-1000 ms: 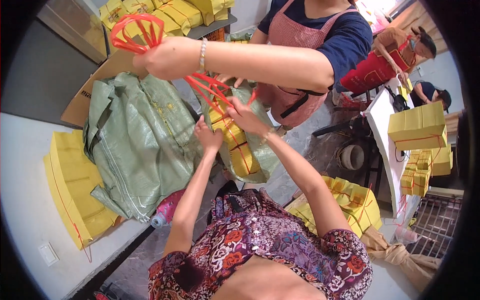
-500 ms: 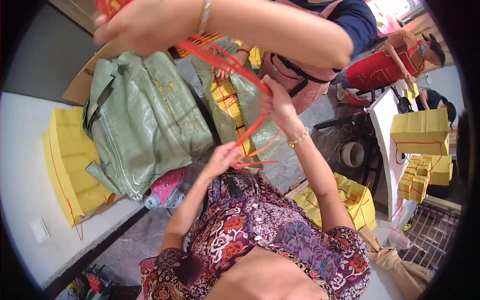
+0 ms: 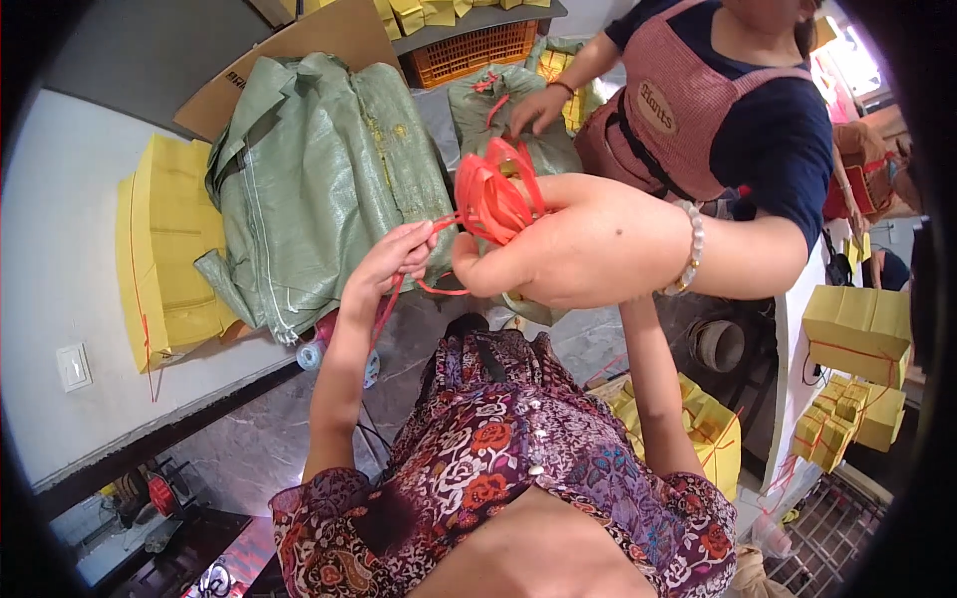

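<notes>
My left hand is closed on strands of red plastic twine, which hang below the fist. Its upper end runs to a looped red twine bundle in a co-worker's hand, who wears a beaded bracelet. That hand lies in front of my right hand. Only my right forearm shows, so its fingers are hidden. Beyond them a smaller green woven sack stands with red twine at its top. The co-worker's other hand rests on it.
A large green woven sack stands at the left, beside a tall yellow paper stack. Behind is an orange crate. Tied yellow bundles sit on the right-hand table, with more yellow bundles by my right elbow.
The co-worker's arm has swung down and right, bringing the red bundle between us and covering my right hand. My left hand has moved up and left, still gripping twine. The smaller sack's opening has closed up.
</notes>
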Demonstrator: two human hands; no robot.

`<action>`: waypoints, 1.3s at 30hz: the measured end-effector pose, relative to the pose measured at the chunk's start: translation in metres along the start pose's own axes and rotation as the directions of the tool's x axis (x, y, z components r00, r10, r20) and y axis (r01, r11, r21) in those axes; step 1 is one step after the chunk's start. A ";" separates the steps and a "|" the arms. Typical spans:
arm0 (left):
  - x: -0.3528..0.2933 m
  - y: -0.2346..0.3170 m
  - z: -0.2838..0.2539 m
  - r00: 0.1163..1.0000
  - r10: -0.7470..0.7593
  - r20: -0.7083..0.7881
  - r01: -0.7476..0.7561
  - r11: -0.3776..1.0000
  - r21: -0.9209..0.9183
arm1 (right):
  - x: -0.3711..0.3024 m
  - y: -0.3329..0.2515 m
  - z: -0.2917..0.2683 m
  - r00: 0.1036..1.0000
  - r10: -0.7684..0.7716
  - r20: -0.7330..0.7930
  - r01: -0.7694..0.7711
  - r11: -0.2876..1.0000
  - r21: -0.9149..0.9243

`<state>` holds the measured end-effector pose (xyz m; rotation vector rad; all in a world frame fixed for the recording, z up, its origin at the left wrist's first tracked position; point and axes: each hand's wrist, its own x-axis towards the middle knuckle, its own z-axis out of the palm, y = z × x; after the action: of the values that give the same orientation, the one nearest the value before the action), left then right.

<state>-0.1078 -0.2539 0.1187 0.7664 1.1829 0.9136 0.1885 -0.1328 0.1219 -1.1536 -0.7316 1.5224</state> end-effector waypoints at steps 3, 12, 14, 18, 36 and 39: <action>0.001 0.047 0.028 0.967 -0.224 -0.125 0.207 0.969 -0.133 | -0.033 0.019 -0.016 0.978 -0.207 -0.039 0.192 0.953 -0.234; 0.039 0.023 0.030 0.991 -0.092 0.093 0.129 0.793 -0.596 | -0.108 0.027 0.000 0.716 -0.219 0.663 0.664 0.509 -0.549; 0.042 0.026 0.044 0.986 -0.150 -0.075 0.075 0.795 -0.602 | -0.105 0.022 0.033 0.753 -0.132 0.644 0.597 0.550 -0.584; 0.069 -0.008 0.046 0.995 0.066 -0.070 -0.095 0.808 -0.582 | -0.090 0.011 0.060 0.563 0.166 0.809 0.006 0.979 -0.206; 0.029 0.001 0.016 0.985 -0.039 -0.166 0.019 0.993 -0.120 | -0.037 0.034 0.049 0.491 0.609 0.623 -0.865 0.424 0.267; 0.023 -0.001 0.041 0.977 -0.046 -0.210 0.062 0.996 0.070 | -0.036 0.033 0.066 0.654 0.640 0.403 -0.738 0.656 0.158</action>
<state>-0.0652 -0.2349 0.1165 0.7078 1.4235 0.9239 0.1149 -0.1685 0.1259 -0.9991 -0.1949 2.4327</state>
